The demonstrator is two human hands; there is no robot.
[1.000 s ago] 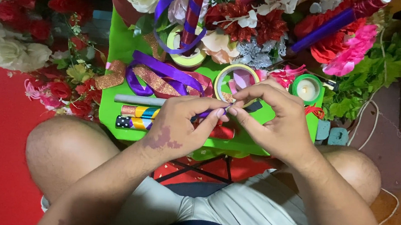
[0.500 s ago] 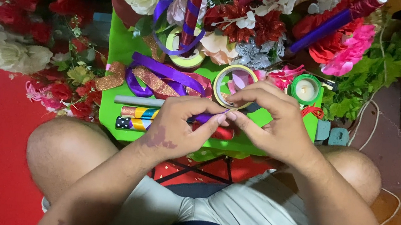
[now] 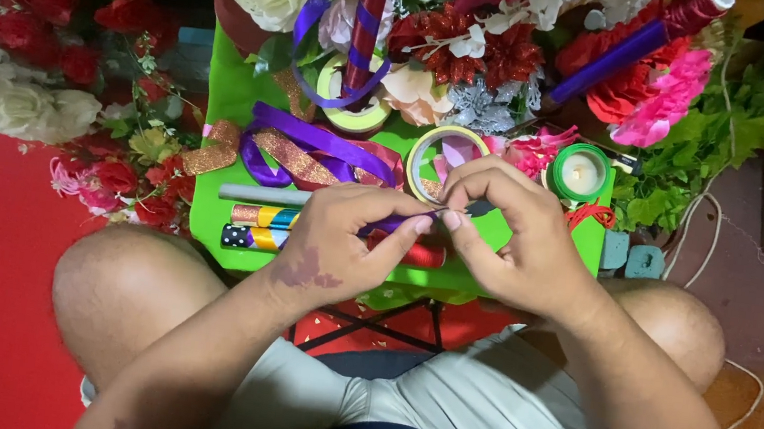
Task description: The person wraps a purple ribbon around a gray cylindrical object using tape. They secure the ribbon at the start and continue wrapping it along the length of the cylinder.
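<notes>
Now, both hands' grip, left hand, right hand, thin purple ribbon

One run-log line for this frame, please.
left hand: pinching purple ribbon | right hand: fingers at ribbon end | surface: green tray

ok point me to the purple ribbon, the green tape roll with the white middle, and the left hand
purple ribbon (image 3: 314, 138), head view, on the loose band lying across the green tray
green tape roll (image 3: 582, 173), head view, on its white middle
left hand (image 3: 340, 248), head view, on the back of the hand
</notes>
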